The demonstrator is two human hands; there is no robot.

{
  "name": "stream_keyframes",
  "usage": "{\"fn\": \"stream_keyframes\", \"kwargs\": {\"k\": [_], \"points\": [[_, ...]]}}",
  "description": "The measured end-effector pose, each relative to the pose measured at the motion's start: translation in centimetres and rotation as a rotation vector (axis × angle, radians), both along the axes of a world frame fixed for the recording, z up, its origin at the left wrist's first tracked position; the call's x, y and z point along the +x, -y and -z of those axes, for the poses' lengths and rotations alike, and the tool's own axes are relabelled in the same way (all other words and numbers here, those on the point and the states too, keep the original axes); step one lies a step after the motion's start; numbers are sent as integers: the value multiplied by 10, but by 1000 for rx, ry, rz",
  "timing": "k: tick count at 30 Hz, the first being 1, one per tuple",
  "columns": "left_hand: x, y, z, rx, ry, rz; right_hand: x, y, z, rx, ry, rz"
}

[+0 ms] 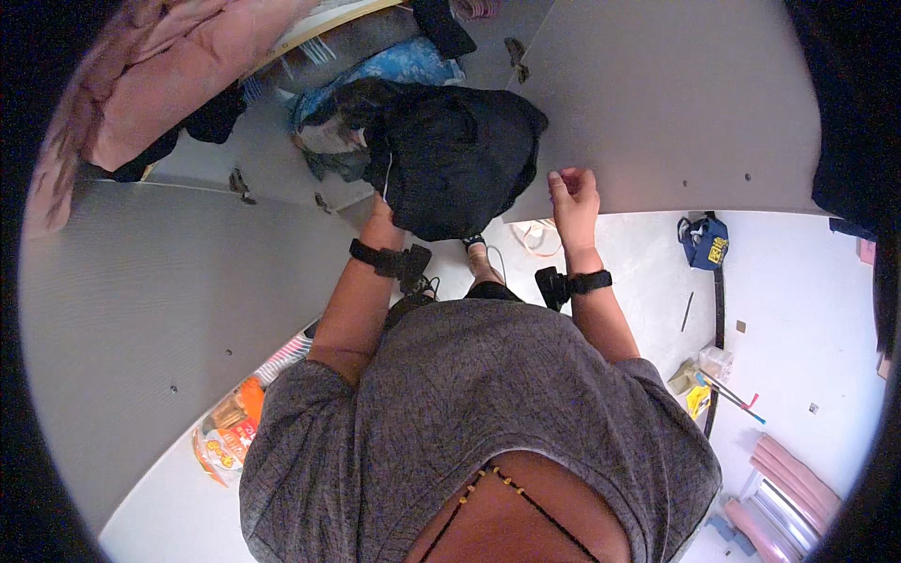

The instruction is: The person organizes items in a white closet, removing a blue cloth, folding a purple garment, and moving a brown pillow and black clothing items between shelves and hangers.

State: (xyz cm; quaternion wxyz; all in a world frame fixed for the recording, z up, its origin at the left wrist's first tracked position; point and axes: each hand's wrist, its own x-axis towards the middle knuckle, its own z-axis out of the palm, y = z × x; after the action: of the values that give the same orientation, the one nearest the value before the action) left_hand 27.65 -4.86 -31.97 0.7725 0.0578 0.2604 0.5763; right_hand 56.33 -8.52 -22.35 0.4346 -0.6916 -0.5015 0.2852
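A black cloth garment (457,155) with a white cord along its left side hangs bunched in front of me, before an open wardrobe. My left hand (381,210) bears it up from the left; the cloth hides the fingers, and only the wrist end shows. Just right of the garment, my right hand (577,191) is raised with its fingers curled towards the thumb, close to the grey wardrobe door (676,119). Whether something small lies between those fingers is not clear. Behind the garment is a pile of clothes with a blue patterned cloth (401,63).
Another grey door (169,281) stands open on the left. A pink padded garment (190,77) lies on the shelf (324,24) at upper left. Orange-and-white packages (232,436) rest on the floor at lower left. A dark blue bag (704,241) is at the right wall.
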Motion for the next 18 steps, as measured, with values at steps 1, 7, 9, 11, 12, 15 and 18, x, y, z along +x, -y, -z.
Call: {"fn": "stream_keyframes", "kwargs": {"k": [1, 7, 9, 11, 12, 15, 18], "points": [[2, 0, 4, -1, 21, -16, -6, 3, -7, -2, -3, 5], [17, 1, 0, 106, -181, -164, -88, 11, -56, 194, 101, -539], [26, 11, -29, 205, -782, -291, -100, 6, -41, 328, 261, -537], [26, 11, -52, 165, -240, -401, -103, 1, -27, 333, 100, -513], [22, 14, -79, 303, -914, -353, -99, -5, -25, 101, -131, -500], [-1, 7, -59, 495, -1378, -437, -73, -32, -12, 77, -358, -558], [-36, 6, -69, 430, -1493, -379, -47, -67, -55, 2, -957, -538]]}}
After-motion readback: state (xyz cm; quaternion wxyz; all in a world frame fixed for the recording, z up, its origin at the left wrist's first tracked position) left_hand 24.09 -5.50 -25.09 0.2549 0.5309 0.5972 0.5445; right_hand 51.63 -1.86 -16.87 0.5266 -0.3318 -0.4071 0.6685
